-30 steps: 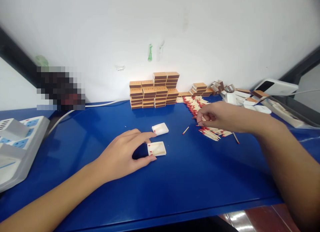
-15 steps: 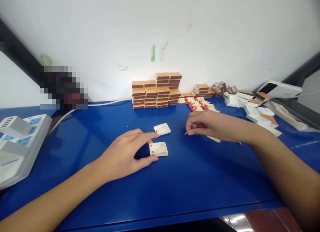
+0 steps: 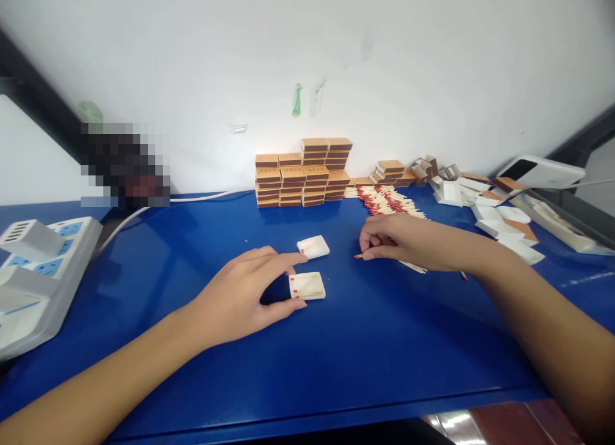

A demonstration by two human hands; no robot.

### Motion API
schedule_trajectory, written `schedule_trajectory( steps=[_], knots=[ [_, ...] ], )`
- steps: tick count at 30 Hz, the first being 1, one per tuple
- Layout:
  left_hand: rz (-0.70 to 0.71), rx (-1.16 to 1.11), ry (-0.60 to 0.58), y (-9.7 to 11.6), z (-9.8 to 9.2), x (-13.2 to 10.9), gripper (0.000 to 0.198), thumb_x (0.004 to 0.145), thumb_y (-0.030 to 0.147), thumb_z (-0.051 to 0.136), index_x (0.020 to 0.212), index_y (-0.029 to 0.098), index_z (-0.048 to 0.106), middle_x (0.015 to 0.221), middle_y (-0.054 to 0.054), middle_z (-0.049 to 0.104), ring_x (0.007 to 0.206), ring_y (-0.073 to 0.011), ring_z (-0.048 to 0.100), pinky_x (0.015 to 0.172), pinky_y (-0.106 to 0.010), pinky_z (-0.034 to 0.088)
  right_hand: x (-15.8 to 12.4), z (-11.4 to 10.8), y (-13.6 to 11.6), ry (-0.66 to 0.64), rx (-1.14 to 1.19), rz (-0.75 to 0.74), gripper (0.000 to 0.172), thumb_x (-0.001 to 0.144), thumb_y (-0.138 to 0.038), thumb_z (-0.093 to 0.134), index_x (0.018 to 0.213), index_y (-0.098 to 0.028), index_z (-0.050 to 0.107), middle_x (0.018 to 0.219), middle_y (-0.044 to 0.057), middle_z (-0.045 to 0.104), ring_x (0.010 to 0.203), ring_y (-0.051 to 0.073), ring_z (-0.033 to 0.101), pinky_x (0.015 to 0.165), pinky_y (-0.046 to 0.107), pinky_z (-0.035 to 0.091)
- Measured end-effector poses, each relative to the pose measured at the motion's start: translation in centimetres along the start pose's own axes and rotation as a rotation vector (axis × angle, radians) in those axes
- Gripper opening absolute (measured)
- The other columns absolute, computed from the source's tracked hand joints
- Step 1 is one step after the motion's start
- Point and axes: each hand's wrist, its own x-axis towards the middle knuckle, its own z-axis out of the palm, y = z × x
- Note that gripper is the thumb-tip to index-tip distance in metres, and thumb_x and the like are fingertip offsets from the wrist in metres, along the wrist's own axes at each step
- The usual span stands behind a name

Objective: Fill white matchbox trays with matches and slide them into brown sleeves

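My left hand (image 3: 245, 294) rests on the blue table around the left end of a white matchbox tray (image 3: 311, 285). Its thumb is at the near edge and another finger at the far edge, gripping the tray. A few red-headed matches lie inside. Just behind is a second white tray (image 3: 314, 246), also with matches in it, and my left index fingertip is at its corner. To the right, my right hand (image 3: 387, 237) pinches a match (image 3: 358, 257), its red head pointing left. Behind that hand spreads a pile of loose matches (image 3: 384, 200), partly hidden by it.
Stacked matchboxes (image 3: 302, 176) stand against the wall, with a smaller stack (image 3: 388, 169) to their right. Loose white trays (image 3: 500, 221) and empty sleeves (image 3: 425, 168) lie at the right. A white power strip (image 3: 72, 272) sits at the left. A white device (image 3: 542, 171) leans at the back right.
The match in my right hand has swung slightly, and more of it shows past the fingertips. My left hand and the trays keep their places; the view has shifted a little.
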Motion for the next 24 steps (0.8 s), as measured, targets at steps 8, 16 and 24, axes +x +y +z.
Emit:
schedule_trajectory(
  steps=[8, 16, 24],
  knots=[
    [0.066, 0.063, 0.088, 0.2, 0.6, 0.4, 0.053, 0.095, 0.038, 0.077, 0.141, 0.019, 0.058, 0.106, -0.007, 0.077, 0.093, -0.0232, 0.071, 0.087, -0.04, 0.058, -0.1, 3.2, -5.5, 0.224, 0.131, -0.215, 0.021, 0.104, -0.041, 0.061, 0.097, -0.023, 0.068, 0.092, 0.002, 0.065, 0.077, 0.015, 0.059, 0.069, 0.029, 0.043],
    [0.088, 0.078, 0.088, 0.3, 0.8, 0.5, 0.053, 0.096, 0.039, 0.076, 0.14, 0.017, 0.058, 0.104, -0.008, 0.077, 0.093, -0.0243, 0.071, 0.087, -0.042, 0.059, 0.1, 4.8, -7.2, 0.23, 0.099, -0.314, 0.018, 0.106, -0.033, 0.057, 0.099, -0.021, 0.07, 0.101, 0.005, 0.068, 0.079, 0.016, 0.062, 0.072, 0.029, 0.044],
    [0.11, 0.002, 0.072, 0.2, 0.1, 0.3, 0.031, 0.098, 0.032, 0.074, 0.125, 0.019, 0.067, 0.103, -0.005, 0.077, 0.096, -0.0204, 0.07, 0.085, -0.036, 0.056, -2.1, -1.9, 0.2, 0.191, -0.152, 0.129, 0.034, 0.096, -0.053, 0.062, 0.082, -0.022, 0.068, 0.065, 0.002, 0.061, 0.057, 0.017, 0.051, 0.059, 0.032, 0.034]
  ],
)
